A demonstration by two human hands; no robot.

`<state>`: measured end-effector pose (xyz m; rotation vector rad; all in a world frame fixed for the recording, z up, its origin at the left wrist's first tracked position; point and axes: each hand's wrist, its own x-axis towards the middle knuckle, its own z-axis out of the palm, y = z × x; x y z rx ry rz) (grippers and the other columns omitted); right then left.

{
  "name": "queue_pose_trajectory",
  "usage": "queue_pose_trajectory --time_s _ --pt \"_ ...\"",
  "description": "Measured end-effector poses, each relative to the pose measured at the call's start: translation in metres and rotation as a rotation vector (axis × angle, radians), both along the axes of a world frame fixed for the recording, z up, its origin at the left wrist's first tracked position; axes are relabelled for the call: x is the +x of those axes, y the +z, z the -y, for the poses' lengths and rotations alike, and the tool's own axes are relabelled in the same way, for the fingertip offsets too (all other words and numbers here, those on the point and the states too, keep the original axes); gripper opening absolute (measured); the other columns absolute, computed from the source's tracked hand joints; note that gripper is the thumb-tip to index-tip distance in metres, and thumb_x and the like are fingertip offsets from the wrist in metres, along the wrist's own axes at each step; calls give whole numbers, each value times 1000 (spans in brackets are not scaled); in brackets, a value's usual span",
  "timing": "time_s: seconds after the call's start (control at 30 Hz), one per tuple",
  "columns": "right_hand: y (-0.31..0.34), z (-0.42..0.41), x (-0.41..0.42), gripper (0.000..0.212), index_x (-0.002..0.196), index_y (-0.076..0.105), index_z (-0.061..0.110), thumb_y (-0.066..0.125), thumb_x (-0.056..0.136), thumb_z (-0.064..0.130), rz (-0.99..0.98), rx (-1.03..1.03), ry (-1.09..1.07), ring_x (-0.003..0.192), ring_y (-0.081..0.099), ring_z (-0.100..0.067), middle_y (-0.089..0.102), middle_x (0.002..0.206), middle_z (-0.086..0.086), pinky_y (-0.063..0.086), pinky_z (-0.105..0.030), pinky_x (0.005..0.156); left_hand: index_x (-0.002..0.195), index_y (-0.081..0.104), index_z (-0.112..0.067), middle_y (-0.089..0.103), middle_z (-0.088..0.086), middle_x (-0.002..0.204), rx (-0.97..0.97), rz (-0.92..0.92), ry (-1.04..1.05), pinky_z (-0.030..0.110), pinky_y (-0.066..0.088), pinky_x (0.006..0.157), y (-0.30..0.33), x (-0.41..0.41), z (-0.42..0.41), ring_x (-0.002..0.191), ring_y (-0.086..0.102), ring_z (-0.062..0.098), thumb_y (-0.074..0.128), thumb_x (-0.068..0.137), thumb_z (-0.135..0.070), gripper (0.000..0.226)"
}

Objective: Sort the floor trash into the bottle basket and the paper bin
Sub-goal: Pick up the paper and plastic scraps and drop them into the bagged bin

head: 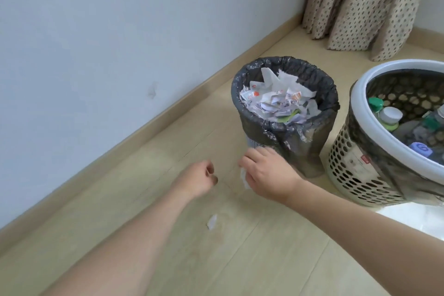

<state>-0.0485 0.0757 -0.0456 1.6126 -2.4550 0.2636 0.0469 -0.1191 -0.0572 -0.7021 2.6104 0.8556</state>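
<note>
The paper bin, lined with a dark bag, stands near the wall and is full of crumpled paper. To its right stands the perforated bottle basket with a white rim, holding several bottles. My right hand hovers low in front of the bin's base and grips a white paper scrap that sticks out below its fingers. My left hand is to the left of it, fingers curled, holding nothing that I can see. A small white scrap lies on the wooden floor beneath my left forearm.
A pale wall with a wooden skirting board runs diagonally along the left. Dotted beige curtains hang in the far corner. A bright white patch lies on the floor below the basket.
</note>
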Motion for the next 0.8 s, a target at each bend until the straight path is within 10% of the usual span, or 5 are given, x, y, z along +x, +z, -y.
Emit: queue_pose_trajectory --time_s 0.13,0.37,0.6,0.8 --pt "-64 -4 20 33 102 64 9 65 69 16 240 263 -180 78 62 -33 61 90 -8 49 -36 65 107 52 -19 62 4 107 -54 292 -135 30 45 74 -55 54 -24 93 60 24 63 81 -40 35" --pt "-110 2 15 34 125 44 15 45 95 30 390 359 -508 112 49 -24 46 125 -6 44 -32 87 113 54 -7 60 15 117 -274 219 -270 35 46 84 -88 58 -36 110 58 34 46 97 -18 20" --pt "-98 6 13 26 96 57 11 39 100 29 699 194 -534 93 62 -31 66 96 -9 38 -31 66 83 61 -21 68 4 93 -5 90 23 25 40 64 -89 65 -19 88 63 24 57 89 -23 7" --pt "-7 21 10 55 58 45 10 47 95 50 869 -11 -416 48 41 -14 46 50 0 32 -25 47 72 60 -23 65 -2 69 154 -167 310 26 46 63 -32 33 12 72 65 22 61 86 -12 18"
